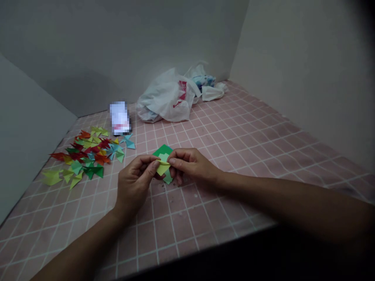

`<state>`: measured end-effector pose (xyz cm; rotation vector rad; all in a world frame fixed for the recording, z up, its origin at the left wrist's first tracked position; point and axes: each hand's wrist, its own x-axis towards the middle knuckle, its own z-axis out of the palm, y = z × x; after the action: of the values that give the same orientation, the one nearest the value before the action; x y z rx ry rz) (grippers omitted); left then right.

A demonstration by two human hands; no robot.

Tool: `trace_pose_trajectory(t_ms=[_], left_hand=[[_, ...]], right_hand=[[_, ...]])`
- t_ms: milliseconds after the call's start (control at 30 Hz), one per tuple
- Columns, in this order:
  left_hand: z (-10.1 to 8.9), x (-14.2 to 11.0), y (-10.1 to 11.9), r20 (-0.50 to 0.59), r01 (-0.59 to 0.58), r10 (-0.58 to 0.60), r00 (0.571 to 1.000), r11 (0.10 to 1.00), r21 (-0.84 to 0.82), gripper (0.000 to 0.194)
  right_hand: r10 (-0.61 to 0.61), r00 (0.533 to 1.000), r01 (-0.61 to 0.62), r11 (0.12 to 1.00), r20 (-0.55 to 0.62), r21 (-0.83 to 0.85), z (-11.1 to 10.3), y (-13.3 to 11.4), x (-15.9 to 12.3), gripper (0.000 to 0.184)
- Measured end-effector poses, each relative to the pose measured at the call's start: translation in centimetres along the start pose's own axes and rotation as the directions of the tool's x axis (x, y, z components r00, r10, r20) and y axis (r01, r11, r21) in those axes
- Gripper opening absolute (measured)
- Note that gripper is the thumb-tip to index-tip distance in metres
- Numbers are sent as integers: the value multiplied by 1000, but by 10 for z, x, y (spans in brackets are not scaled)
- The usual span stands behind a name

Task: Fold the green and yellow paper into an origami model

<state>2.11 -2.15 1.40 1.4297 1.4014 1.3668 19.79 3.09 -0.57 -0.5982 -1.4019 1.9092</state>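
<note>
Between my two hands is a small piece of yellow origami paper [163,168], partly folded, with a crease running across its top. My left hand [135,176] pinches its left corner between thumb and fingers. On the opposite corner, the thumb and fingers of my right hand [190,164] are closed too. Behind and below the yellow piece lie green paper sheets [163,150], dark and pale, on the table; my hands cover part of them.
Many folded paper figures [88,152] in red, yellow, green and blue lie in a pile at the left. A phone [120,118] with a lit, blurred screen stands behind them. White plastic bags [168,97] sit against the back wall. A pink checked cloth [234,144] covers the table.
</note>
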Motion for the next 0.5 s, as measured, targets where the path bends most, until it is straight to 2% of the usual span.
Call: trace_pose_trajectory(t_ms=[333,500], left_hand=[[1,2,-1,7,19,-19,1000,998,-55,7],[0,2,-2,31,73,-71,997,994,-78,10]], right_hand=[[-14,999,8,989,-42,-145,4,-2,0,18],[-84,994,64,964,-69,-259,4,-1,0,17]])
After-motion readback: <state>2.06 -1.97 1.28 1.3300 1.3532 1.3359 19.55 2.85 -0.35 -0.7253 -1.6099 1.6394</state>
